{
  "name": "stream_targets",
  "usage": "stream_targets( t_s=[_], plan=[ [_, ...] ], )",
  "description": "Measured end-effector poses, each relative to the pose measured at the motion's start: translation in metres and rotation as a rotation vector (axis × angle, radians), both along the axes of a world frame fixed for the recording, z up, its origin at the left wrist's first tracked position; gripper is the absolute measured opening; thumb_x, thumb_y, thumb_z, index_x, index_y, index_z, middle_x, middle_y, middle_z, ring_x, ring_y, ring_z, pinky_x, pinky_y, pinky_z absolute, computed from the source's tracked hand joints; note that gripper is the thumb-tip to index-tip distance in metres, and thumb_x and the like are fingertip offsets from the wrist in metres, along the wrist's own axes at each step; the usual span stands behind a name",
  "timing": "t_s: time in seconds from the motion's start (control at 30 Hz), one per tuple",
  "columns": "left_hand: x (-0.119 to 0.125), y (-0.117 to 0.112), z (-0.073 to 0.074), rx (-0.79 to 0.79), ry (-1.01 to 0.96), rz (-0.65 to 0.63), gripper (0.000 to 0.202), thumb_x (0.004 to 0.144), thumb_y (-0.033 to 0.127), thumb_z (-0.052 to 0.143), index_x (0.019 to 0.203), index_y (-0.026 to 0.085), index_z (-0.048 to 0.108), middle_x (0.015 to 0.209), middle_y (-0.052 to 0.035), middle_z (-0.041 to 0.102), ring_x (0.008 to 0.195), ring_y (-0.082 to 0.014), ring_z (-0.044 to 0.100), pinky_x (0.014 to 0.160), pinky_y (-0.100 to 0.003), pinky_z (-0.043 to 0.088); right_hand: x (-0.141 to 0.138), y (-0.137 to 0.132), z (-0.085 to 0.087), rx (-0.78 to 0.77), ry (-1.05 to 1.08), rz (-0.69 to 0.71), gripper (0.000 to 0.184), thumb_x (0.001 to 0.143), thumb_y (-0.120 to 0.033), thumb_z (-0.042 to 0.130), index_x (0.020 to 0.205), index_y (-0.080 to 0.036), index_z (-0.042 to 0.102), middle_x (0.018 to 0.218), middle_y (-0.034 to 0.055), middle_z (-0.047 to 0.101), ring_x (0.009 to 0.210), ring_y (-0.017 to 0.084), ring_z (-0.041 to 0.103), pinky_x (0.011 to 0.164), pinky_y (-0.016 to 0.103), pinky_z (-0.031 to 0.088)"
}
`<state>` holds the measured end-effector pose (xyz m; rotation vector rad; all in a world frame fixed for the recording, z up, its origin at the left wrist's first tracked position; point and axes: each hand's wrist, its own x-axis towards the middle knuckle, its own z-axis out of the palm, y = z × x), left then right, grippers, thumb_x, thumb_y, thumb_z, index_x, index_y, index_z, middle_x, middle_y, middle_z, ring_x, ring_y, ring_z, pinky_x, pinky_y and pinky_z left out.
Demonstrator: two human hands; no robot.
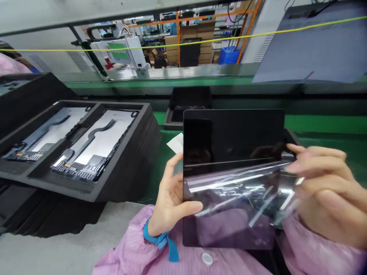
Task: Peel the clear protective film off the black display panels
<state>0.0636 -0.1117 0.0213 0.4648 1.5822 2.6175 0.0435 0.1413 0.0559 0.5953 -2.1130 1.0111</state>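
Note:
A black tablet screen [232, 137] stands upright in front of my chest, its glossy face toward me. My left hand [172, 194] grips its left edge, thumb on the front and fingers behind. A clear protective film [229, 191] is partly lifted off the glass, creased and shining across the middle. At the right, my right hand [327, 187] pinches the film's edge with the fingers closed; it is slightly blurred. A blue band circles my left wrist. Behind the screen's left edge a white paper piece [176, 143] shows in part.
At left, stacked black foam trays [126, 152] hold tablet parts with ribbon cables [94, 141]. A smaller black foam tray [189, 95] sits at the back on the green work surface [169, 164]. Paper sheets [312, 46] hang at upper right, and a yellow cord [160, 46] crosses above.

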Motion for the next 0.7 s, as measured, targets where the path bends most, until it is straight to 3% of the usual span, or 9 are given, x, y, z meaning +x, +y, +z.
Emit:
stream_targets(
  t_s=[0.07,0.13,0.2,0.27,0.37,0.53,0.6,0.7],
  plan=[
    [-0.003,-0.005,-0.009,-0.039,-0.001,0.111,0.084,0.063,0.006,0.078,0.134,0.037,0.045,0.111,-0.0014,0.069,0.095,-0.0214,0.069,0.077,-0.026,0.058,0.006,-0.009,0.017,0.167,0.048,0.235,0.017,0.087,-0.022,0.046,0.082,-0.026,0.062,0.08,0.0049,0.061,0.082,0.022,0.05,0.078,0.044,0.045],
    [-0.007,-0.01,-0.016,-0.063,-0.043,0.189,0.084,0.058,0.008,0.081,0.132,0.032,0.05,0.116,-0.0033,0.068,0.1,-0.0243,0.068,0.08,-0.028,0.057,0.011,-0.018,0.03,0.428,0.011,0.511,0.024,0.092,-0.018,0.043,0.102,-0.022,0.064,0.091,0.0046,0.064,0.084,0.019,0.053,0.072,0.035,0.047],
    [-0.008,-0.014,-0.021,-0.074,-0.095,0.191,0.085,0.053,0.011,0.083,0.13,0.032,0.052,0.117,-0.0027,0.068,0.097,-0.025,0.069,0.079,-0.03,0.058,0.014,-0.027,0.037,0.571,0.041,0.655,0.027,0.095,-0.022,0.042,0.112,-0.023,0.063,0.1,0.003,0.065,0.094,0.018,0.057,0.076,0.031,0.051],
    [-0.006,-0.018,-0.024,-0.084,-0.15,0.191,0.087,0.051,0.013,0.084,0.129,0.034,0.052,0.118,-0.0017,0.068,0.099,-0.0265,0.068,0.08,-0.034,0.058,0.015,-0.036,0.039,0.628,0.097,0.636,0.024,0.096,-0.024,0.047,0.112,-0.026,0.064,0.104,0.0009,0.066,0.106,0.016,0.056,0.09,0.028,0.051],
    [-0.001,-0.026,-0.031,-0.133,-0.246,0.277,0.092,0.047,0.015,0.085,0.13,0.037,0.051,0.125,-0.0005,0.065,0.114,-0.0305,0.061,0.09,-0.038,0.054,0.019,-0.043,0.038,0.668,0.147,0.644,0.024,0.095,-0.023,0.047,0.101,-0.02,0.069,0.104,0.0036,0.066,0.116,0.015,0.053,0.106,0.025,0.043],
    [0.003,-0.038,-0.04,-0.22,-0.283,0.382,0.098,0.037,0.017,0.089,0.127,0.039,0.054,0.134,0.0026,0.059,0.139,-0.0365,0.032,0.111,-0.046,0.036,0.023,-0.043,0.038,0.813,0.192,0.715,0.029,0.091,-0.016,0.045,0.083,-0.015,0.072,0.105,0.0064,0.066,0.132,0.02,0.041,0.116,0.028,0.034],
    [0.002,-0.035,-0.035,-0.189,-0.308,0.354,0.095,0.038,0.016,0.088,0.126,0.039,0.056,0.131,0.0029,0.062,0.137,-0.0367,0.035,0.11,-0.046,0.038,0.019,-0.04,0.042,0.843,0.19,0.78,0.028,0.089,-0.018,0.046,0.079,-0.015,0.072,0.104,0.0069,0.066,0.135,0.023,0.037,0.118,0.031,0.032],
    [-0.004,-0.019,-0.019,-0.083,-0.333,0.198,0.089,0.048,0.019,0.083,0.13,0.038,0.054,0.122,0.0019,0.067,0.122,-0.0364,0.054,0.1,-0.046,0.048,0.001,-0.031,0.05,0.876,0.122,0.886,0.02,0.085,-0.021,0.052,0.078,-0.014,0.07,0.113,0.0097,0.063,0.137,0.025,0.033,0.12,0.035,0.026]
  ],
)
